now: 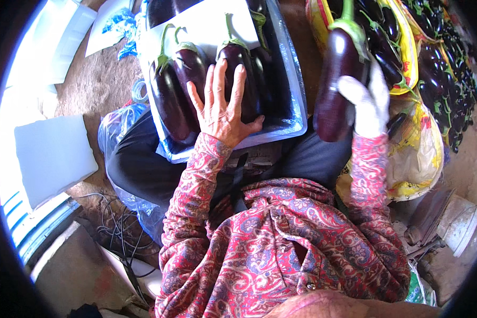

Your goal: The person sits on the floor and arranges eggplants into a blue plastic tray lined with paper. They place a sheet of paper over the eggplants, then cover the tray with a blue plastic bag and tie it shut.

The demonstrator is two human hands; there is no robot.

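Note:
A white foam box lined with clear blue-tinted plastic stands before me, holding several dark purple eggplants. My bare left hand lies spread over the eggplants in it, its fingertips touching one with a green stem. A sheet of white paper covers the eggplants at the far end. To the right of the box, my right hand, in a white glove, grips a large eggplant held upright with its green cap towards the top. That eggplant is slightly blurred.
Eggplants fill a yellow-edged sack at the right, with a heap of more eggplants beyond. A roll of tape lies left of the box. A white foam slab, tangled black cable and a white bucket stand around me.

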